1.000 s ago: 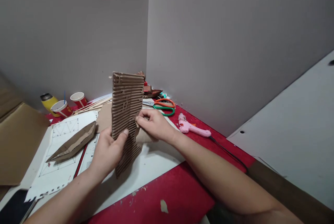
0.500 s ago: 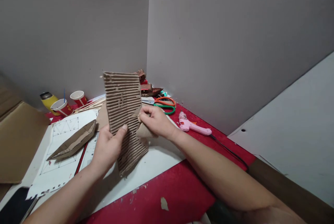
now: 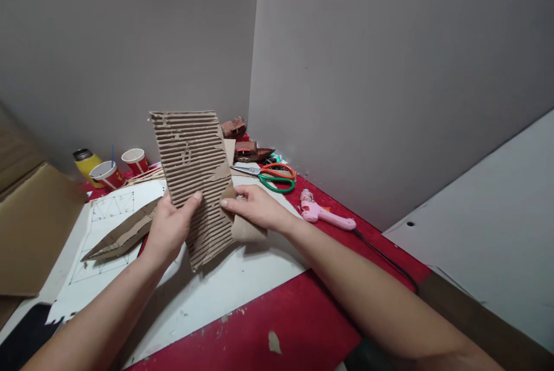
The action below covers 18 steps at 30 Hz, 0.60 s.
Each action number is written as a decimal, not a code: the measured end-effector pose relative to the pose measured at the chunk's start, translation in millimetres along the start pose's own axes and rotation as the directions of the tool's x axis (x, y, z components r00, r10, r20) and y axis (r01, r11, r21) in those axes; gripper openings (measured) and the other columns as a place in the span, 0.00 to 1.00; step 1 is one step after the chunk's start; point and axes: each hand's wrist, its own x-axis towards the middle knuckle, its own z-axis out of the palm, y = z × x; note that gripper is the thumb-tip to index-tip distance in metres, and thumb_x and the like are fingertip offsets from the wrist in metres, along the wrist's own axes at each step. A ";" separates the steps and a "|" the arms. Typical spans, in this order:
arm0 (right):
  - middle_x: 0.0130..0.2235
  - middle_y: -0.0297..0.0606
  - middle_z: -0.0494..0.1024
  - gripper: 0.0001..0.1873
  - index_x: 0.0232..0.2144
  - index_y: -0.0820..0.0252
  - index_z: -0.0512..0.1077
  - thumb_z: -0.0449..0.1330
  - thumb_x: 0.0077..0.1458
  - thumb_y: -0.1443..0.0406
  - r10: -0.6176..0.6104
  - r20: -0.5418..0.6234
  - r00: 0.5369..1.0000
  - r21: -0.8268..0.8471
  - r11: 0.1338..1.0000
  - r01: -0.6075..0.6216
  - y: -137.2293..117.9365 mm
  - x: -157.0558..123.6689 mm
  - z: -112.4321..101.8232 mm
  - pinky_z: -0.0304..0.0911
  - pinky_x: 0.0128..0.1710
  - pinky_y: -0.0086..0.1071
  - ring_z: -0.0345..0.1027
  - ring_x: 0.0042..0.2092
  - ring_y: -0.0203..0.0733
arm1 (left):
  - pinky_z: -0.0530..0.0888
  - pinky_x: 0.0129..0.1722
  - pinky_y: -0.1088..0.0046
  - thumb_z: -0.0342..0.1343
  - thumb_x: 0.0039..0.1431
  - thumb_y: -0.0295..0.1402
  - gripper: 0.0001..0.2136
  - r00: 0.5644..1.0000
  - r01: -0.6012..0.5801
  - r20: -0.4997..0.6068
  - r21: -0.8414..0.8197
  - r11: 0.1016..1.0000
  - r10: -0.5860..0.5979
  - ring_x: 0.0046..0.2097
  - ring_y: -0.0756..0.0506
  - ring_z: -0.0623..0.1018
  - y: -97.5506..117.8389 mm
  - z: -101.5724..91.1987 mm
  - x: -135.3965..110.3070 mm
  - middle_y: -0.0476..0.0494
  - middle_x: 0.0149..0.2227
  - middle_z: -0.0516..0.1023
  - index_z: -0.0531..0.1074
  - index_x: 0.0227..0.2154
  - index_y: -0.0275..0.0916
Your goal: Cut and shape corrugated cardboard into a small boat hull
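A sheet of corrugated cardboard (image 3: 190, 157) is held up over the table, its ridges bare and scraps of torn paper still stuck on. My left hand (image 3: 171, 224) grips its lower left edge, thumb across the ridges. At the right edge, my right hand (image 3: 255, 208) is closed with the thumb on the ridged face, beside a partly peeled flap of brown paper (image 3: 249, 229) that hangs below the fingers. Behind my left hand, a boat-shaped cardboard piece (image 3: 121, 235) lies on a paper with a line drawing (image 3: 112, 208).
Scissors (image 3: 277, 177) with orange and green handles and a pink glue gun (image 3: 326, 216) lie to the right. Brown model boats (image 3: 253, 152) stand in the corner. Two paper cups (image 3: 108, 175) and a yellow bottle (image 3: 85, 166) are at the back left, near a cardboard box (image 3: 38, 232).
The sheet has tilted and shifted a little left and up. My right hand has changed from pinching the torn paper to resting its thumb on the ridges.
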 end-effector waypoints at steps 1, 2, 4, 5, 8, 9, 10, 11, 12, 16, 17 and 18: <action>0.36 0.39 0.81 0.09 0.34 0.63 0.77 0.61 0.54 0.63 -0.003 -0.038 0.999 -0.012 1.000 0.003 0.4 0.1 3.1 0.67 0.38 0.32 0.74 0.38 0.41 | 0.74 0.47 0.61 0.66 0.47 0.40 0.18 0.999 0.006 0.043 0.004 1.000 -0.007 0.43 0.40 0.79 -0.1 -0.3 -0.5 0.39 0.43 0.81 0.76 0.40 0.35; 0.36 0.39 0.81 0.09 0.33 0.64 0.77 0.60 0.54 0.63 -0.004 -0.070 0.998 -0.028 1.000 0.002 0.4 0.3 5.4 0.67 0.38 0.32 0.74 0.38 0.41 | 0.75 0.47 0.61 0.66 0.47 0.41 0.18 0.996 0.016 0.088 0.009 1.000 -0.017 0.43 0.40 0.79 -0.5 -0.7 -1.0 0.39 0.43 0.81 0.77 0.40 0.35; 0.36 0.39 0.81 0.09 0.33 0.64 0.76 0.60 0.53 0.64 -0.007 -0.107 0.994 -0.077 0.997 -0.001 -0.9 0.4 7.7 0.67 0.36 0.30 0.74 0.37 0.41 | 0.75 0.45 0.61 0.67 0.46 0.40 0.18 0.988 0.027 0.152 0.038 0.999 -0.032 0.42 0.40 0.79 -2.1 -1.5 -2.3 0.39 0.40 0.82 0.78 0.38 0.35; 0.35 0.39 0.81 0.09 0.34 0.64 0.76 0.59 0.53 0.65 -0.009 -0.123 0.992 -0.119 0.993 -0.006 -1.9 0.5 8.3 0.66 0.35 0.30 0.73 0.37 0.40 | 0.75 0.44 0.62 0.66 0.46 0.40 0.17 0.986 0.016 0.162 0.069 0.998 -0.027 0.41 0.40 0.79 -3.2 -1.7 -3.3 0.40 0.38 0.82 0.78 0.37 0.35; 0.33 0.39 0.80 0.07 0.31 0.65 0.75 0.57 0.51 0.67 -0.023 -0.180 0.983 -0.284 0.958 -0.030 -4.0 0.7 9.4 0.64 0.33 0.28 0.72 0.35 0.40 | 0.75 0.40 0.65 0.64 0.48 0.38 0.11 0.987 -0.050 0.159 0.222 0.974 0.014 0.37 0.41 0.78 -5.8 0.7 -8.9 0.44 0.32 0.81 0.78 0.31 0.36; 0.32 0.40 0.80 0.07 0.29 0.65 0.75 0.57 0.51 0.68 -0.023 -0.198 0.980 -0.328 0.944 -0.044 -4.0 0.9 10.0 0.63 0.31 0.29 0.71 0.34 0.41 | 0.74 0.39 0.66 0.62 0.49 0.37 0.09 0.987 -0.076 0.154 0.274 0.959 0.035 0.36 0.42 0.77 -6.4 2.4 -11.6 0.44 0.31 0.80 0.77 0.30 0.36; 0.32 0.41 0.80 0.06 0.28 0.65 0.74 0.57 0.50 0.68 -0.020 -0.212 0.977 -0.354 0.933 -0.058 -3.6 1.2 10.6 0.62 0.30 0.29 0.70 0.33 0.41 | 0.74 0.37 0.67 0.61 0.50 0.36 0.08 0.986 -0.105 0.156 0.320 0.941 0.057 0.35 0.42 0.76 -7.1 4.4 -14.3 0.45 0.30 0.79 0.77 0.29 0.37; 0.31 0.42 0.79 0.06 0.27 0.66 0.74 0.57 0.50 0.68 -0.014 -0.222 0.975 -0.367 0.928 -0.070 -2.9 1.6 11.3 0.61 0.29 0.29 0.70 0.32 0.42 | 0.73 0.37 0.68 0.59 0.51 0.35 0.06 0.983 -0.135 0.167 0.359 0.924 0.079 0.35 0.43 0.76 -7.8 6.6 -17.0 0.45 0.30 0.79 0.76 0.28 0.38; 0.31 0.44 0.79 0.06 0.28 0.66 0.73 0.57 0.50 0.68 -0.010 -0.230 0.973 -0.381 0.921 -0.081 -1.8 1.9 12.1 0.60 0.28 0.29 0.69 0.32 0.42 | 0.72 0.36 0.69 0.58 0.52 0.34 0.05 0.978 -0.167 0.184 0.390 0.906 0.101 0.34 0.44 0.75 -8.8 8.6 -19.3 0.46 0.29 0.78 0.76 0.27 0.38; 0.33 0.46 0.79 0.06 0.29 0.65 0.72 0.55 0.51 0.68 -0.034 -0.261 0.965 -0.427 0.900 -0.084 1.8 2.2 15.8 0.59 0.28 0.30 0.69 0.32 0.42 | 0.68 0.32 0.71 0.55 0.52 0.32 0.06 0.959 -0.263 0.224 0.479 0.837 0.173 0.29 0.45 0.71 -15.3 12.7 -23.2 0.48 0.25 0.75 0.71 0.22 0.40; 0.33 0.46 0.79 0.07 0.31 0.65 0.72 0.56 0.51 0.68 -0.048 -0.273 0.961 -0.437 0.896 -0.079 2.0 1.5 16.8 0.58 0.29 0.29 0.69 0.32 0.42 | 0.67 0.31 0.71 0.55 0.52 0.32 0.07 0.957 -0.279 0.213 0.495 0.823 0.196 0.28 0.46 0.70 -16.9 12.6 -23.1 0.48 0.24 0.74 0.70 0.20 0.40; 0.33 0.46 0.79 0.08 0.33 0.65 0.72 0.56 0.51 0.68 -0.064 -0.289 0.955 -0.445 0.892 -0.075 1.6 0.4 17.6 0.58 0.28 0.29 0.69 0.32 0.42 | 0.66 0.30 0.71 0.55 0.52 0.32 0.08 0.954 -0.294 0.201 0.508 0.810 0.221 0.27 0.46 0.69 -18.2 12.1 -22.7 0.48 0.22 0.72 0.70 0.19 0.41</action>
